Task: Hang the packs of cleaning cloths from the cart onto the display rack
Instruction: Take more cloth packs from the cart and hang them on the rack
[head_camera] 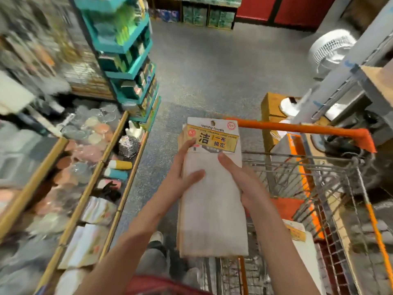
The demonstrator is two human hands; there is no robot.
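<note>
Two hands (pixel 182 167) (pixel 240 177), one pack stack (pixel 212 205)

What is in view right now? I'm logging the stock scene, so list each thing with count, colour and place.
Packs of cleaning towels: a stack, count unclear, white cloth with yellow header card, held upright at centre over the cart's left edge.
Another pack: one, white with yellow card, lying in the cart.
Shopping cart: one, wire with orange handle, right.
Cardboard boxes: at least two, brown, in and beyond the cart.
Fan: one, white, upper right on the floor.
Teal display stand: one, tiered, upper left.
Wood-edged bins: several, holding blurred pastel goods, left.
Left hand: grips the stack's left edge.
Right hand: grips the stack's right edge.
</note>
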